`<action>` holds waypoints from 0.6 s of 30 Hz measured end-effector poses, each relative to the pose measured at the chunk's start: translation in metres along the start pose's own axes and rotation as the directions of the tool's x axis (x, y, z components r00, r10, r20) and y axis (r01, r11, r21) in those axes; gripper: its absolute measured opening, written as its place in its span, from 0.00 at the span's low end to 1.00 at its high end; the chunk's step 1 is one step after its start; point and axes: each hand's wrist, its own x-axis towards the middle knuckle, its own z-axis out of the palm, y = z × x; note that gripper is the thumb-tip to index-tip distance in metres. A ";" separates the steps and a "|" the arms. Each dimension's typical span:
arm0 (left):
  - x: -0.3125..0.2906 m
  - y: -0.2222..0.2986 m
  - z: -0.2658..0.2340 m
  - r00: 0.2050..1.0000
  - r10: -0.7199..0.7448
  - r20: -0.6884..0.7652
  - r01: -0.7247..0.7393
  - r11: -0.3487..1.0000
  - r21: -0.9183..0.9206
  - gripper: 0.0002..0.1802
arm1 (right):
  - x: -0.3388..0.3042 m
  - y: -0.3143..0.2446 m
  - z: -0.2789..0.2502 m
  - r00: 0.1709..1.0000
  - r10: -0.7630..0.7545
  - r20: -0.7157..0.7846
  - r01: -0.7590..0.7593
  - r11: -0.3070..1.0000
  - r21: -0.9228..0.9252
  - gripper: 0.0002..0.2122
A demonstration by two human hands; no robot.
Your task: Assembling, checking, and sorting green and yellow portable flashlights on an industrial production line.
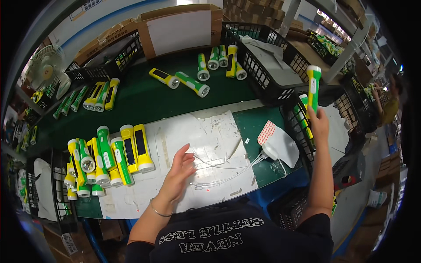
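Note:
My right hand (pixel 319 125) grips a green and yellow flashlight (pixel 313 85) by its lower end, its white head pointing up. It is held above the black crate (pixel 346 105) at the right, where another flashlight (pixel 303 114) leans along the crate's near wall. Over the white work sheet (pixel 175 151), my left hand (pixel 179 171) hovers with fingers apart and nothing in them. Near it, white cables (pixel 228 168) run to a white charger block (pixel 272 148). A pile of green and yellow flashlights (pixel 105 151) lies to the left, some showing dark solar panels.
More flashlights (pixel 188 83) lie across the green bench top (pixel 144 103), with another group (pixel 96 96) at the far left. Black crates (pixel 263 72) and a cardboard box (pixel 180 33) line the back. A sheet of red-marked stickers (pixel 266 132) lies by the charger. A person (pixel 388 103) is at the far right.

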 end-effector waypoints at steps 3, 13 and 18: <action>0.007 -0.004 -0.004 0.999 -0.021 0.047 0.020 1.000 0.019 0.33 | 0.019 0.042 -0.035 0.992 0.089 0.086 -0.051 0.925 -0.377 0.27; 0.008 -0.001 -0.016 0.997 -0.076 -0.012 0.075 0.996 -0.045 0.27 | 0.063 0.035 -0.029 0.874 0.428 0.229 -0.122 0.650 -0.750 0.32; 0.008 -0.001 -0.023 0.994 -0.085 -0.075 0.078 0.992 -0.094 0.24 | 0.078 0.071 -0.045 0.824 0.561 0.082 -0.207 0.432 -0.878 0.30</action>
